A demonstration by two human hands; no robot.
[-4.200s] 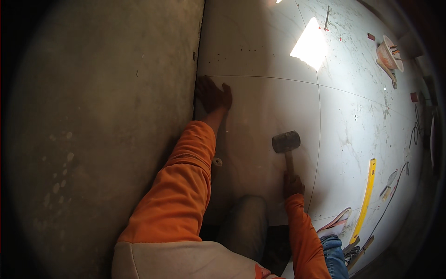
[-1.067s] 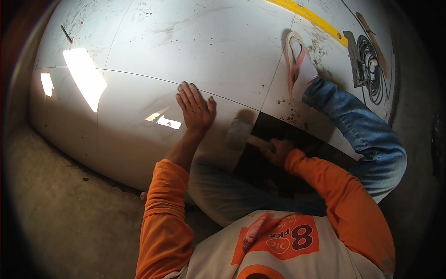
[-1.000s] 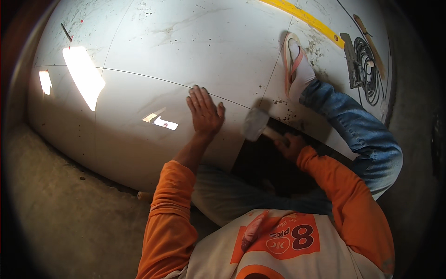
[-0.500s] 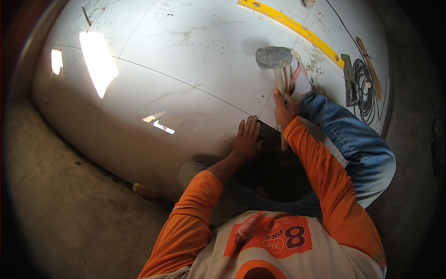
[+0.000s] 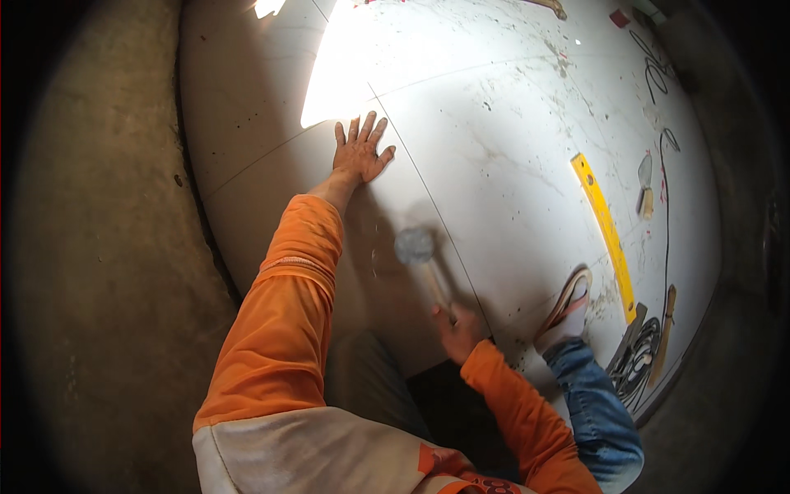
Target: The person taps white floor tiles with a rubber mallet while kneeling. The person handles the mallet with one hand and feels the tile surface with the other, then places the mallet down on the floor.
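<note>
l hand (image 5: 360, 155) lies flat, fingers spread, on floor tile (image 5: 387, 198), r hand (image 5: 458, 332) grips mallet (image 5: 414, 245) over same tile, so a too-hard or tilted hit could prob crack it.

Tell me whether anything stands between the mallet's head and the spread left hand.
Nothing visible does: the right hand grips the mallet by its handle, and between its head and the left hand only partly shadowed, faintly marked floor tile shows.
</note>
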